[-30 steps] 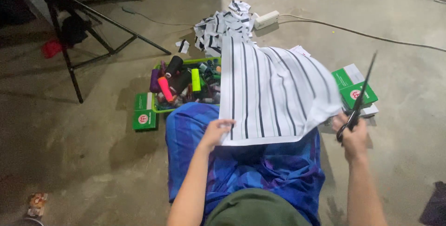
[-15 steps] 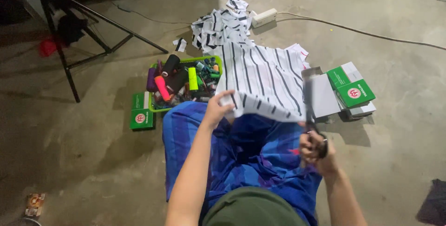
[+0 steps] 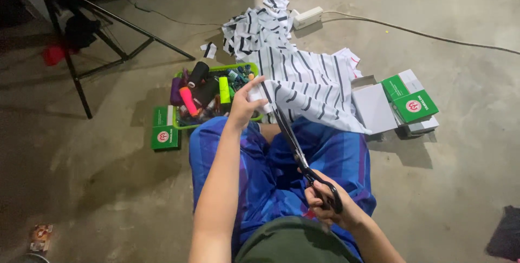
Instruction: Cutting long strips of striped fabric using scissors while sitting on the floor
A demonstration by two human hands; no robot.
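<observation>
the right hand [image 3: 327,206] is clenching its fingers through the black loops of a pair of scissors [image 3: 297,149], low over the blue striped cloth [image 3: 330,160] covering the person's lap, while the left hand [image 3: 244,103] is pinching the near edge of a white fabric with black stripes [image 3: 311,87] between thumb and fingers. the scissors are lying on a long diagonal, handles near the body and blades pointing up and away to the left, their tip meeting the fabric edge just beside the left thumb; whether the blades are parted is too fine to tell. the fabric is spreading crumpled over the concrete floor [image 3: 460,144] beyond the knees, its stripes running mostly away from the person. just left of it a green tray [image 3: 181,124] of thread spools is sitting, with a green box [image 3: 164,127] beside it; to the right, green-and-white boxes [image 3: 409,100] are stacking near the fabric's corner. farther off, more striped scraps [image 3: 257,25], a white power strip [image 3: 307,17] with its cable, and black tripod legs [image 3: 81,79] are lying.
</observation>
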